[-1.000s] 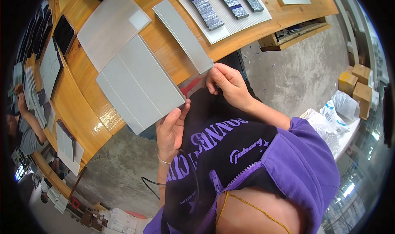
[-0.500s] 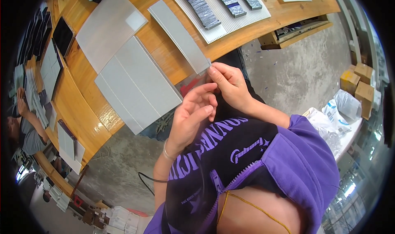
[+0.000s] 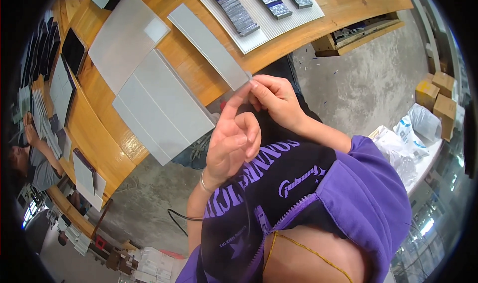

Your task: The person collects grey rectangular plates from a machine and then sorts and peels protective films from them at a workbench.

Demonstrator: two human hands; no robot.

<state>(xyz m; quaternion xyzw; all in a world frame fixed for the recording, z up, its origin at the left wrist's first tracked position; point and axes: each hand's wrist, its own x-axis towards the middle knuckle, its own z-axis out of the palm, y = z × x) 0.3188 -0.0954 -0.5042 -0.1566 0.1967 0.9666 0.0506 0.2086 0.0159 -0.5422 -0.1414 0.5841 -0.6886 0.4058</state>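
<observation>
While pinching a little see-through tab (image 3: 249, 75) at the near end of a narrow grey board (image 3: 206, 44) with the right hand (image 3: 276, 96), also poking the index finger of the left hand (image 3: 231, 138) up to the same spot. Have the right thumb and finger closed together there, but can't tell about any grip on the board itself. Holding the left one pretty loose and wide, index stretched out, other fingers kinda curled, thumb well apart from the index. Can't tell touching from almost touching at that fingertip, honestly.

As for the narrow board, can see it lying slantwise across the wooden table (image 3: 191, 70), near end poking just past the edge. Got a wide grey board (image 3: 159, 106) with pale lines to its left, one corner past the edge too, near the left hand. Behind that, can spot a cloudy sheet (image 3: 119, 41) with a whitish square (image 3: 156, 29) at its corner.

Over to the right of the narrow board, see a ribbed white sheet (image 3: 266, 34) carrying three silver bars (image 3: 238, 16), at least two with a purple band. Also got an open drawer (image 3: 366, 34) under the table edge, plus cardboard boxes (image 3: 443, 111) way off to the right, near some plastic bags (image 3: 425, 121).
</observation>
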